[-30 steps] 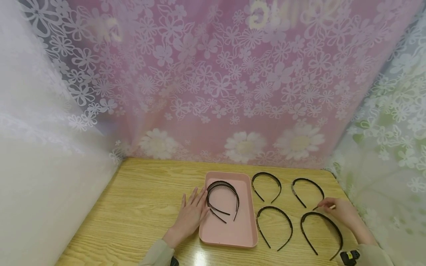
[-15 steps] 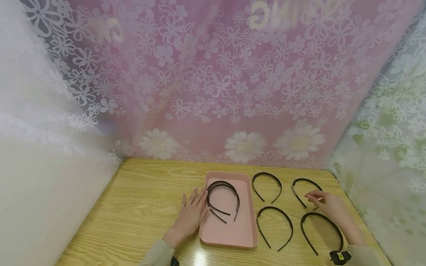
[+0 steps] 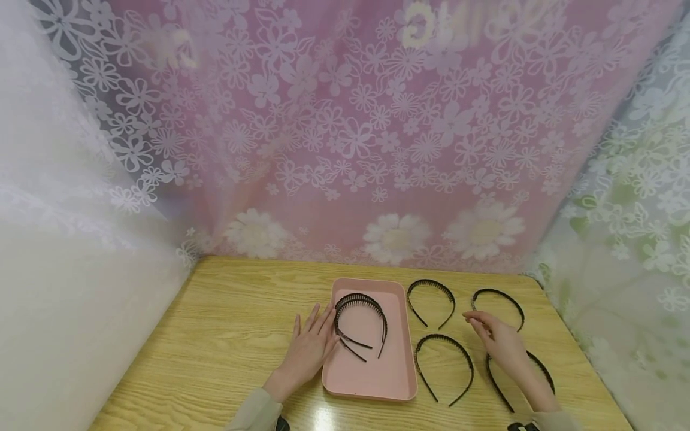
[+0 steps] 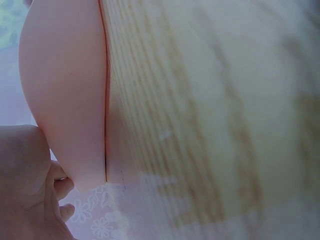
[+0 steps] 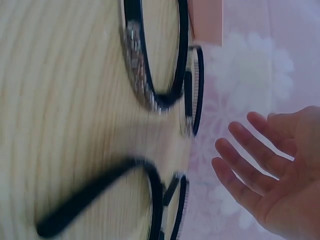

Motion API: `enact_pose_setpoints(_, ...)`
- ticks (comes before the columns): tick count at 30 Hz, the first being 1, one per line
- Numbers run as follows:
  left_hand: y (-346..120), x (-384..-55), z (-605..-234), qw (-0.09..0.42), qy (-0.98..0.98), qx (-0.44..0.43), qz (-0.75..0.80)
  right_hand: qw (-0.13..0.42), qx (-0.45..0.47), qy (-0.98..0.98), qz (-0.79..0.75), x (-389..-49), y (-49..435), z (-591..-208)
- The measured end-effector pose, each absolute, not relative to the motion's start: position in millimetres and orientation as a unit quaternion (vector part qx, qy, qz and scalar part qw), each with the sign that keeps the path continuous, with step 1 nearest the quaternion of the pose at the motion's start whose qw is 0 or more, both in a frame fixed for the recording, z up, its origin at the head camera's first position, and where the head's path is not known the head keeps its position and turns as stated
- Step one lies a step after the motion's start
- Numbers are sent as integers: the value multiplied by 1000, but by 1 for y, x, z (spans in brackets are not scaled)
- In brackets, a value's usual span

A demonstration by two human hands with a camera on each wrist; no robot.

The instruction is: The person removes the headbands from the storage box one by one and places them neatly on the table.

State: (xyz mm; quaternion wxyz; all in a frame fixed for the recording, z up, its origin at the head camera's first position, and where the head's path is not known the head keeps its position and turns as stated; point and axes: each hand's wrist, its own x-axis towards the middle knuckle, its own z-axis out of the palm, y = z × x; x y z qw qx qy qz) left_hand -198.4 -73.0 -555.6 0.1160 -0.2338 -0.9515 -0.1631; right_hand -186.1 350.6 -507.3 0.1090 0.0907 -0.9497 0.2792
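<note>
My left hand (image 3: 309, 347) rests against the left rim of a pink tray (image 3: 372, 382), fingers extended. In the left wrist view that hand (image 4: 25, 187) lies along the tray's outer wall (image 4: 65, 75). Black toothed headbands (image 3: 360, 297) overlap inside the tray. My right hand (image 3: 501, 344), holding nothing, hovers between the far-right headband (image 3: 507, 293) and the near-right headband (image 3: 492, 374), hiding parts of both. In the right wrist view its fingers (image 5: 247, 155) are loosely bent and apart from a headband with a glittery section (image 5: 135, 65).
Two more headbands lie just right of the tray, a far one (image 3: 431, 281) and a nearer one (image 3: 444, 337). The wooden table (image 3: 242, 305) meets a pink flowered curtain (image 3: 334, 149) at the back and pale curtains at both sides.
My right hand has moved left from the lower end of the far-right headband, letting go of it, and now hovers nearer the middle headbands. The left hand and tray have stayed put.
</note>
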Motion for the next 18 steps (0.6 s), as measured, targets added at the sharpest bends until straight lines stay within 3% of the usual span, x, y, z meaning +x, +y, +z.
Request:
enact_pose_setpoints(5,-73,-198,-555,115,-951,-234,-167,112,112,-946,283,-184,329,-508)
enact_pose_setpoints(18,-73,-199,-557,122,-952,-236,-156,192,215,-936,204,-181,276,-519)
